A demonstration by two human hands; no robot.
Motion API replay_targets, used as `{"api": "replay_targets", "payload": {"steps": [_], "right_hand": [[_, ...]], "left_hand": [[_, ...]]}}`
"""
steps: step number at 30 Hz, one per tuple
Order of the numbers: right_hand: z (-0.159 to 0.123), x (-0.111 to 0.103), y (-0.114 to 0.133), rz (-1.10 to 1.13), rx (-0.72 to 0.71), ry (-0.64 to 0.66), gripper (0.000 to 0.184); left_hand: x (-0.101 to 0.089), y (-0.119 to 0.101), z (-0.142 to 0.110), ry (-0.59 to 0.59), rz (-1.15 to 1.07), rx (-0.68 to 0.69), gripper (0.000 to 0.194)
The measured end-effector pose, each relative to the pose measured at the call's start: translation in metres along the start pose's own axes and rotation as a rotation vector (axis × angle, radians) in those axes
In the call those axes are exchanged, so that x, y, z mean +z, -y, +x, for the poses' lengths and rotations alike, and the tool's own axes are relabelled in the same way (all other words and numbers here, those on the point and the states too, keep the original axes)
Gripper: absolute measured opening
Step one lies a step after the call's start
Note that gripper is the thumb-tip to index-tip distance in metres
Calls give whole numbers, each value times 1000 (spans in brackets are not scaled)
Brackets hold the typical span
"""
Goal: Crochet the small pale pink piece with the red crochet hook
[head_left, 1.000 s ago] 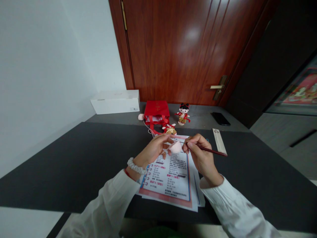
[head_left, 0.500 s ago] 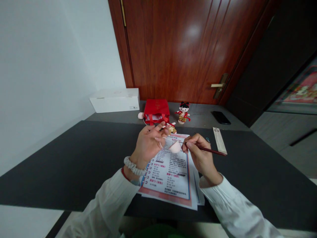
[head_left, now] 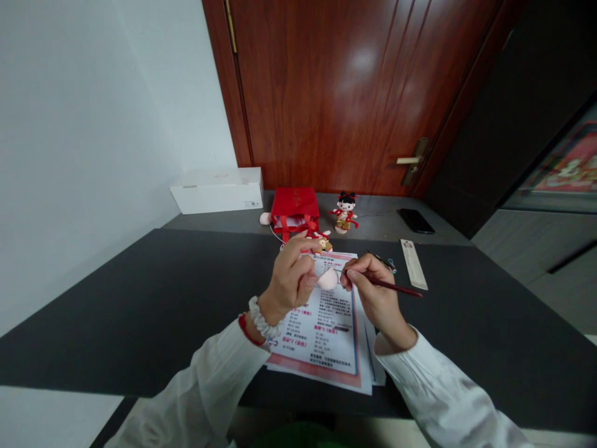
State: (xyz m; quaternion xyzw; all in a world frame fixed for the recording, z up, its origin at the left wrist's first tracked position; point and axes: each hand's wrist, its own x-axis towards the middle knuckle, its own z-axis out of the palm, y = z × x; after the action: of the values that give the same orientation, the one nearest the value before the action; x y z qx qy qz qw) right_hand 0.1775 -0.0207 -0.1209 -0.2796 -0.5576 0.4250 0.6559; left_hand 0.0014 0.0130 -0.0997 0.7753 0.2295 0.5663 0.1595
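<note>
Printed spiral-bound sheet (head_left: 321, 345) flat on the dark table (head_left: 116, 311), left hand (head_left: 290, 280) curled in, right hand (head_left: 379, 292) pinching a dark-red stick (head_left: 396, 286), its tip at a pink lump (head_left: 328, 279) held over the sheet between them. Hard to say if the left fingers grip it. Farther off, a red gift bag (head_left: 295, 208) and a doll (head_left: 344, 213)!

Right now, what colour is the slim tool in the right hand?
Dark maroon, shown best in the head view: the slim tool extends beyond the right hand.
</note>
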Motion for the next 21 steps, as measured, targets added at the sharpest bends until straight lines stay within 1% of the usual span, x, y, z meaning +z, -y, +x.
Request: {"api": "replay_targets", "payload": {"steps": [2,3,5,6,8,10,11,14,16,17,19,21], "right_hand": [[0,2,2,-62,-44,-49,17],[-1,3,3,-94,-69,-70,16],[-3,4,3,-162,-120,-114,12],[-5,5,2,-197,-144,-135,10],[-8,5,-1,-264,-186,-158,8],[-10,5,-6,-315,-230,-164,6],[-11,5,-8,-332,-253,-161,6],[-13,6,-12,-366,-323,-140,8],[-13,6,-12,-389,-355,-127,10],[-13,6,-12,-397,-365,-127,11],[-13,7,-13,-402,-373,-139,11],[-13,7,-15,-401,-375,-146,12]], "left_hand": [[-2,0,-1,68,132,29,34],[-1,-1,-1,94,189,36,31],[3,-7,1,117,277,24,23],[6,-10,2,118,303,-5,23],[12,-17,5,116,309,-110,27],[17,-23,8,112,222,-264,27],[18,-25,9,133,144,-354,25],[20,-28,13,178,-226,-574,22],[21,-29,15,156,-448,-663,20],[21,-30,15,136,-511,-702,19],[24,-31,14,91,-556,-770,20],[26,-31,13,45,-567,-798,25]]}}
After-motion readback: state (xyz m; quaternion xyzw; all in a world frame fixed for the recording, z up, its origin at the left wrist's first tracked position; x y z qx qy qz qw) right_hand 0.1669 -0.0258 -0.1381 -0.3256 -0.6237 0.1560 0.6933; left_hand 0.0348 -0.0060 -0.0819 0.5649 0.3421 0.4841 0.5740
